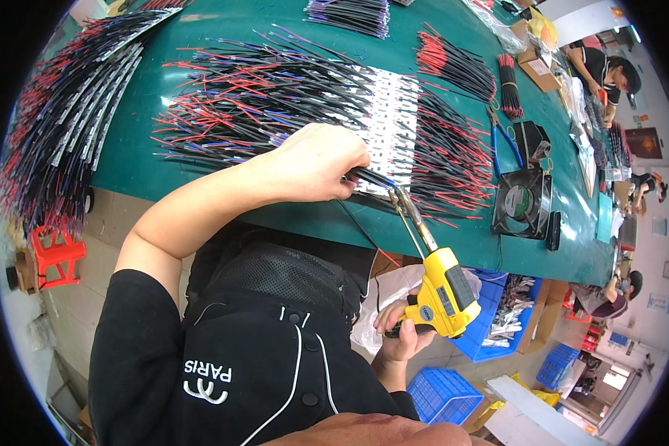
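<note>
My left hand (320, 160) is closed round the end of a black wire (372, 177), just over the near edge of the green table. In my right hand (401, 334) is a yellow soldering gun (447, 293), gripped by its handle below the table edge. Its metal tip points up and away, and meets or nearly meets the wire's end; actual contact I cannot make out. Beyond my left hand lies a wide spread of black, red and blue wires (260, 97), with rows of white connector pieces (392, 111) across it.
Right of the wires are blue pliers (504, 141), a black fan (522, 201) and red-black wire bundles (457, 63). More wires (67, 111) overhang the left edge near a red stool (56, 256). Blue bins (468, 342) stand below right. Another person (598, 70) works at the far right.
</note>
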Action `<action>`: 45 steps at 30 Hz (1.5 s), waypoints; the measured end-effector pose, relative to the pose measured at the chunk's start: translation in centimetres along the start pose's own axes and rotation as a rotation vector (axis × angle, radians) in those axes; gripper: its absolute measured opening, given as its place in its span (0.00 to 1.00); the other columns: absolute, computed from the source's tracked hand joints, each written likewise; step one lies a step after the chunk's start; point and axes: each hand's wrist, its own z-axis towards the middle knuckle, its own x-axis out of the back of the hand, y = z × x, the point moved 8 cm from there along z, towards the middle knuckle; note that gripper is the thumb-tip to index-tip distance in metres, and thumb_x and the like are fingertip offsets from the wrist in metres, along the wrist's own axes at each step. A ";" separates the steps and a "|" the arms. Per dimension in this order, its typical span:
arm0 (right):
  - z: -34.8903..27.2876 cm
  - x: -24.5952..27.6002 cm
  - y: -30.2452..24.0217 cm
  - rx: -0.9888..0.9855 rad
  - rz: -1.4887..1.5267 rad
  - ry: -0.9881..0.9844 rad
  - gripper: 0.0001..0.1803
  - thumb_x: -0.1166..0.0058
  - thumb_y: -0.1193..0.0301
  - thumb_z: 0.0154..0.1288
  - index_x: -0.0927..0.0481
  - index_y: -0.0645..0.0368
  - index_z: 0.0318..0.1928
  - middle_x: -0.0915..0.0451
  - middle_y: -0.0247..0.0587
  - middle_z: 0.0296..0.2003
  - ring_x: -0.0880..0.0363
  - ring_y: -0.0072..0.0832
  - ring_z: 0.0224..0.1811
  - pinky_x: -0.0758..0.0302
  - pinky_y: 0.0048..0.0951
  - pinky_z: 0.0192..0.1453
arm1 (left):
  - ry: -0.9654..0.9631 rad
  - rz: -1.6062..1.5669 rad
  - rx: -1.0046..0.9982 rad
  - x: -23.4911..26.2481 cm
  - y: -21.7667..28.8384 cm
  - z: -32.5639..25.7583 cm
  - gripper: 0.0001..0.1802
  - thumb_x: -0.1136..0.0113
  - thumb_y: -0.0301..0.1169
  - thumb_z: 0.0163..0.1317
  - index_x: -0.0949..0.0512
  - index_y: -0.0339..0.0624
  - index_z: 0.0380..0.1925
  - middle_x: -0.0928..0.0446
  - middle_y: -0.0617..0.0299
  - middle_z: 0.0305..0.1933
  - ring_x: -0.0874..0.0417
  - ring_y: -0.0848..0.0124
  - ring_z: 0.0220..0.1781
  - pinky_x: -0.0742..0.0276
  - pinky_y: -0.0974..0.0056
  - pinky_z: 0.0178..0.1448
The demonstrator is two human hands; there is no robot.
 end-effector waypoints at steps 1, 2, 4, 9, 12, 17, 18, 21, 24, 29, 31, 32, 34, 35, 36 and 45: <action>0.0 0.0 0.1 0.002 0.005 -0.005 0.28 0.47 0.67 0.57 0.43 0.72 0.50 0.34 0.40 0.14 0.33 0.28 0.11 0.32 0.27 0.16 | 0.009 -0.008 0.004 0.0 -0.1 -0.1 0.13 0.37 0.30 0.40 0.25 0.34 0.26 0.27 0.52 0.28 0.23 0.54 0.34 0.28 0.55 0.38; 0.1 0.0 0.1 0.002 0.007 -0.005 0.28 0.47 0.67 0.57 0.43 0.72 0.50 0.34 0.40 0.14 0.33 0.28 0.11 0.32 0.27 0.16 | 0.018 -0.016 0.007 0.1 -0.2 -0.1 0.13 0.37 0.30 0.41 0.25 0.34 0.26 0.27 0.52 0.28 0.23 0.54 0.34 0.28 0.55 0.38; 0.3 -0.2 0.1 -0.003 -0.008 -0.029 0.27 0.46 0.67 0.56 0.41 0.73 0.49 0.34 0.40 0.14 0.34 0.29 0.11 0.33 0.27 0.16 | 0.012 -0.029 0.014 0.2 -0.2 -0.1 0.13 0.37 0.30 0.41 0.25 0.34 0.27 0.26 0.52 0.28 0.23 0.54 0.35 0.28 0.55 0.38; -0.2 0.1 1.2 -0.021 -0.035 -0.004 0.25 0.45 0.68 0.55 0.38 0.71 0.46 0.33 0.41 0.14 0.34 0.28 0.12 0.33 0.26 0.16 | -0.008 -0.042 0.063 0.3 -0.3 -0.1 0.14 0.36 0.30 0.41 0.24 0.34 0.28 0.26 0.51 0.28 0.23 0.53 0.35 0.28 0.56 0.39; -0.4 0.2 1.5 -0.047 -0.051 -0.010 0.22 0.46 0.69 0.55 0.37 0.68 0.45 0.33 0.41 0.15 0.35 0.27 0.13 0.32 0.26 0.18 | -0.006 -0.065 0.102 0.1 -0.5 -0.1 0.14 0.36 0.30 0.41 0.24 0.34 0.28 0.25 0.51 0.29 0.23 0.53 0.36 0.28 0.56 0.39; -0.6 -0.2 1.9 -0.056 -0.089 -0.046 0.20 0.48 0.69 0.57 0.37 0.68 0.45 0.32 0.40 0.16 0.34 0.26 0.14 0.32 0.25 0.20 | -0.029 -0.032 0.182 -0.2 -0.9 -0.2 0.15 0.35 0.31 0.40 0.24 0.34 0.28 0.25 0.51 0.28 0.22 0.53 0.34 0.28 0.56 0.38; -0.7 -0.2 2.0 -0.056 -0.089 -0.046 0.20 0.48 0.69 0.57 0.37 0.68 0.45 0.32 0.40 0.16 0.34 0.26 0.14 0.32 0.25 0.20 | -0.029 -0.032 0.182 -0.2 -0.7 -0.2 0.15 0.35 0.31 0.40 0.24 0.34 0.28 0.25 0.51 0.28 0.22 0.53 0.34 0.28 0.56 0.38; -0.8 -0.4 1.9 -0.030 -0.133 -0.067 0.20 0.48 0.69 0.57 0.37 0.67 0.45 0.32 0.40 0.16 0.34 0.26 0.15 0.32 0.25 0.20 | -0.003 -0.008 0.198 -0.1 -0.5 -0.3 0.15 0.35 0.31 0.40 0.24 0.35 0.28 0.24 0.52 0.28 0.22 0.53 0.33 0.27 0.56 0.38; -0.8 -0.7 1.7 -0.017 -0.204 -0.077 0.20 0.48 0.68 0.57 0.37 0.67 0.45 0.33 0.39 0.16 0.34 0.26 0.15 0.32 0.25 0.20 | -0.019 0.014 0.216 -0.1 -0.5 -0.4 0.15 0.35 0.32 0.40 0.23 0.35 0.29 0.24 0.52 0.28 0.22 0.53 0.34 0.27 0.56 0.38; -0.6 -0.1 1.2 -0.009 -0.073 -0.005 0.24 0.46 0.68 0.56 0.38 0.71 0.47 0.33 0.40 0.16 0.35 0.26 0.14 0.32 0.26 0.19 | 0.038 0.000 0.156 0.1 -0.2 -0.4 0.15 0.35 0.32 0.40 0.23 0.35 0.29 0.24 0.52 0.28 0.22 0.53 0.34 0.27 0.56 0.38; -0.6 0.4 1.4 0.011 -0.063 -0.072 0.27 0.51 0.73 0.57 0.43 0.69 0.54 0.32 0.40 0.18 0.34 0.25 0.16 0.31 0.25 0.21 | 0.021 0.006 0.171 0.1 -0.3 -0.4 0.15 0.35 0.32 0.40 0.23 0.35 0.28 0.24 0.52 0.28 0.22 0.53 0.34 0.27 0.56 0.38; -0.6 0.3 1.4 0.031 -0.052 -0.138 0.32 0.56 0.78 0.57 0.48 0.68 0.62 0.31 0.40 0.20 0.33 0.24 0.18 0.29 0.25 0.23 | 0.002 0.013 0.186 0.0 -0.5 -0.4 0.15 0.35 0.32 0.40 0.23 0.35 0.28 0.24 0.52 0.28 0.22 0.53 0.34 0.27 0.55 0.38; -0.5 0.1 1.4 0.032 -0.061 -0.152 0.32 0.56 0.78 0.57 0.49 0.68 0.63 0.31 0.40 0.20 0.33 0.24 0.18 0.29 0.25 0.23 | -0.015 0.011 0.198 0.0 -0.4 -0.3 0.15 0.35 0.32 0.40 0.23 0.35 0.28 0.24 0.52 0.29 0.22 0.53 0.34 0.27 0.55 0.38; -0.5 0.1 1.5 0.027 -0.054 -0.147 0.32 0.56 0.78 0.57 0.48 0.68 0.62 0.31 0.40 0.20 0.33 0.24 0.17 0.29 0.25 0.23 | -0.030 0.007 0.212 -0.1 -0.5 -0.2 0.15 0.35 0.32 0.40 0.23 0.35 0.28 0.24 0.52 0.29 0.22 0.53 0.34 0.27 0.55 0.39; -0.5 0.1 1.5 0.023 -0.046 -0.143 0.32 0.56 0.78 0.57 0.48 0.68 0.62 0.31 0.40 0.19 0.33 0.24 0.17 0.29 0.25 0.23 | -0.031 0.007 0.212 -0.1 -0.5 -0.2 0.15 0.35 0.32 0.40 0.23 0.35 0.28 0.24 0.52 0.29 0.22 0.53 0.34 0.27 0.55 0.39; -0.8 -0.2 2.1 0.021 -0.124 -0.232 0.28 0.57 0.80 0.55 0.42 0.66 0.60 0.31 0.39 0.21 0.33 0.24 0.18 0.29 0.23 0.23 | -0.029 -0.001 0.220 -0.1 -0.6 -0.2 0.16 0.35 0.32 0.39 0.22 0.34 0.29 0.23 0.51 0.29 0.22 0.53 0.34 0.27 0.55 0.39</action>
